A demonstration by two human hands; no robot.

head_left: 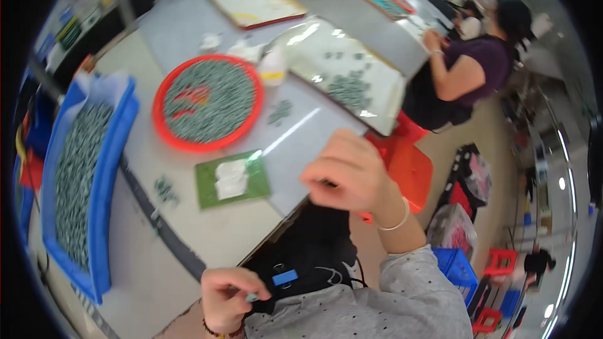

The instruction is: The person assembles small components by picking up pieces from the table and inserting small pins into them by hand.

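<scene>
My left hand (227, 296) is low in front of my body, near the table edge, pinching a small grey-green part (252, 297) between thumb and fingertips. Raised past the table's near corner, my right hand (349, 172) has its fingers curled closed; what they hold, if anything, is hidden. On the table, a round red tray (156, 112) is full of small grey-green parts (217, 103) with a few red pieces among them. A green square mat (208, 197) carries a crumpled white cloth or tissue (232, 179). Small piles of the same parts lie beside the mat and tray.
A long blue bin (108, 194) heaped with grey-green parts stands at the left. A tray (386, 124) with scattered parts, a white bottle (272, 68) and a flat pale panel (257, 4) lie farther back. An orange stool (409, 168) and another person (468, 69) are at the right.
</scene>
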